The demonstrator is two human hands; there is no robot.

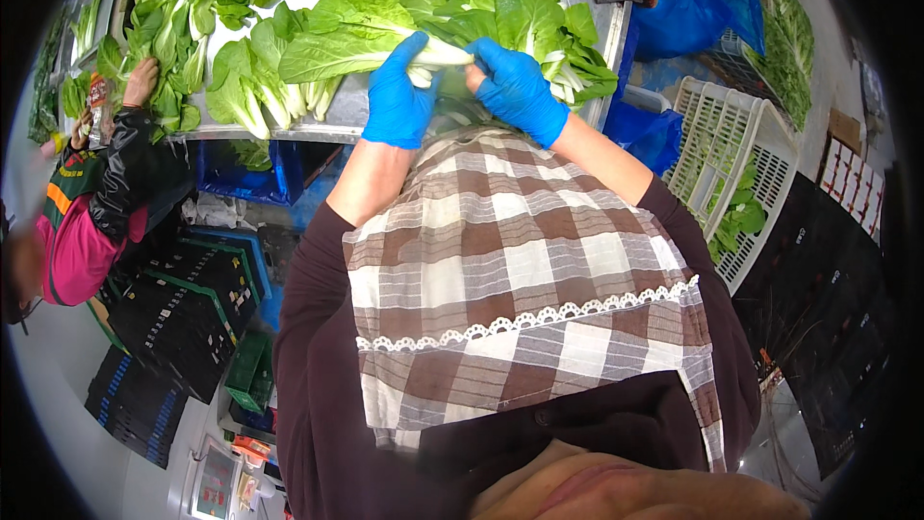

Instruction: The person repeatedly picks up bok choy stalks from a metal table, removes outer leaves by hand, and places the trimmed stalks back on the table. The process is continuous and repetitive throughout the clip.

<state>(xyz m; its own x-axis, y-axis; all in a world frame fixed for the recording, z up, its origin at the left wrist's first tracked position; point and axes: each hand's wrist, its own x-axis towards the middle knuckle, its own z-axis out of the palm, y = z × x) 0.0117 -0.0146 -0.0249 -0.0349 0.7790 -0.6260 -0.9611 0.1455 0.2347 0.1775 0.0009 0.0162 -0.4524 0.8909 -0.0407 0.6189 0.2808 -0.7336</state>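
Observation:
Both of my hands wear blue gloves and are raised at the near edge of a metal table [281, 131]. My left hand [401, 95] is closed around a leafy green with a pale stalk [442, 53], its leaves pointing left. The fingertips of my right hand [516, 83] meet at the white stalk end; the bare tip of one finger shows through the glove. Whether they grip the stalk cannot be told. Loose leafy greens [249, 79] lie left of my hands, and more greens [530, 18] are heaped beyond and to the right.
A co-worker [79, 224] at the left reaches a bare hand into greens on the table. Blue plastic bags [686, 7] and a white crate [751, 130] with greens stand at the right. A blue-lined bin [249, 177] sits under the table; black crates [180, 310] are stacked lower left.

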